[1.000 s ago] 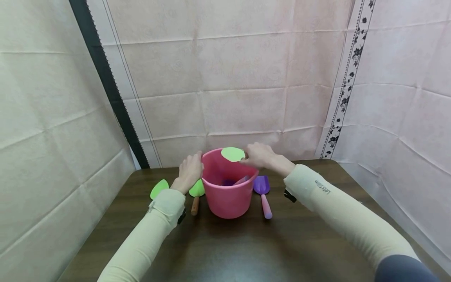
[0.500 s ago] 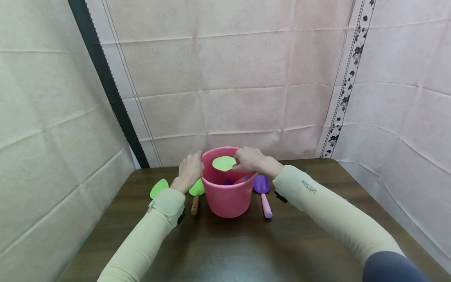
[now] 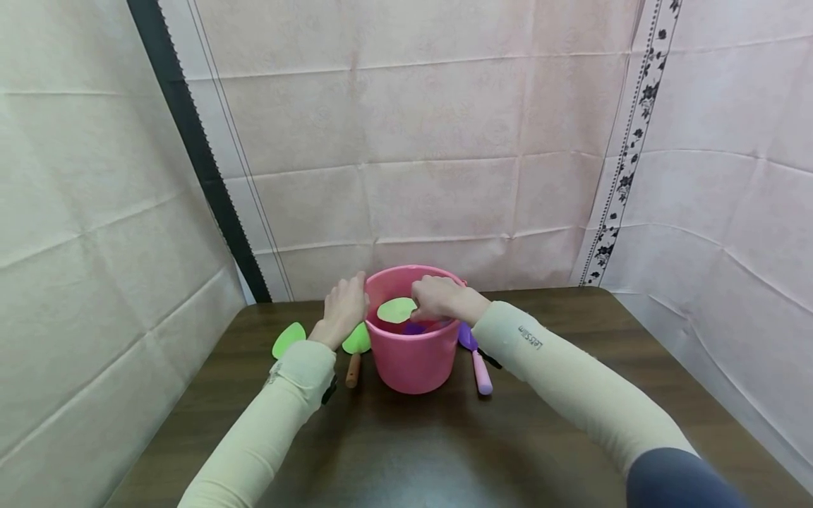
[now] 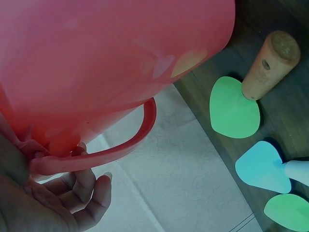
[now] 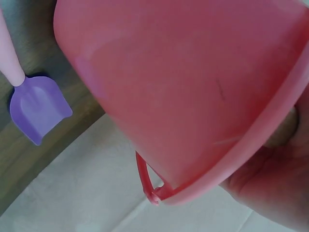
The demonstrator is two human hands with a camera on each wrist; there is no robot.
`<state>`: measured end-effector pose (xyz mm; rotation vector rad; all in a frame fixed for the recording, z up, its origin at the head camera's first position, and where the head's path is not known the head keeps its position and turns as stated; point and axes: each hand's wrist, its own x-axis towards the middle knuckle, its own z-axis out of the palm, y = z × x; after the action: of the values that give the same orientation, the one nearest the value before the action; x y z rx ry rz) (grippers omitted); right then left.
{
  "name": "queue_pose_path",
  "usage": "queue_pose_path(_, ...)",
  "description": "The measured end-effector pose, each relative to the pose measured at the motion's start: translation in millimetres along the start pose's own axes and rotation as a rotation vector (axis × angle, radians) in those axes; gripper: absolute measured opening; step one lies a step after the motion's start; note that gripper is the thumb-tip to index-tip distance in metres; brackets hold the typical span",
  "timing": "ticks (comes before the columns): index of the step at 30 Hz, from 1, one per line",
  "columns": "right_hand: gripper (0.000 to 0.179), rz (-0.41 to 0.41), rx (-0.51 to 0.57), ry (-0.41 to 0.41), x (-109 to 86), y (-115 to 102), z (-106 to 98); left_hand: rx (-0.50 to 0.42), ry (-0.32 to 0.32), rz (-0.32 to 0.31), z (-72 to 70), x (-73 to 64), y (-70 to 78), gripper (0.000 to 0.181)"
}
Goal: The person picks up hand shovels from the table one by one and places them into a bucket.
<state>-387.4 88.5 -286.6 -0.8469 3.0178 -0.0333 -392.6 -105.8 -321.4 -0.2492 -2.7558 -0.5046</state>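
A pink bucket (image 3: 411, 367) stands upright on the dark wooden table. My left hand (image 3: 343, 310) grips its left rim, beside the joint of the pink bail handle (image 4: 104, 157) in the left wrist view. Over the bucket's mouth, my right hand (image 3: 443, 299) holds a hand trowel with a light green blade (image 3: 395, 310), which points left inside the rim. The trowel's wooden handle end (image 5: 284, 129) peeks out past the rim in the right wrist view; the hand covers most of that handle. Something purple (image 3: 414, 329) lies inside the bucket.
Left of the bucket lie a green trowel with a wooden handle (image 3: 353, 370), a light blue shovel (image 4: 263, 166) and another green blade (image 3: 288, 339). Right of it lies a purple shovel with a pink handle (image 3: 482, 374). Cloth (image 3: 444, 141) hangs behind the table.
My right hand has moved left and down with the trowel, from above the right rim into the bucket's mouth. My left hand and the bucket have stayed in place.
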Motion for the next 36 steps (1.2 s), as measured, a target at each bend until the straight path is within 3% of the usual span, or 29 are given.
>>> queue_pose_path(15,0.021,0.021,0.058,-0.127,5.6,-6,9,-0.008,-0.019,-0.017,2.6,-3.5,1.3,0.026)
queue_pose_path(24,0.021,0.008,0.025,-0.136,11.9,-3,10,0.014,-0.021,-0.016,-0.7,-1.8,2.2,0.023)
queue_pose_path(36,0.016,0.076,0.117,-0.216,18.3,-3,18,0.023,-0.009,-0.005,-1.2,-1.4,3.0,0.021)
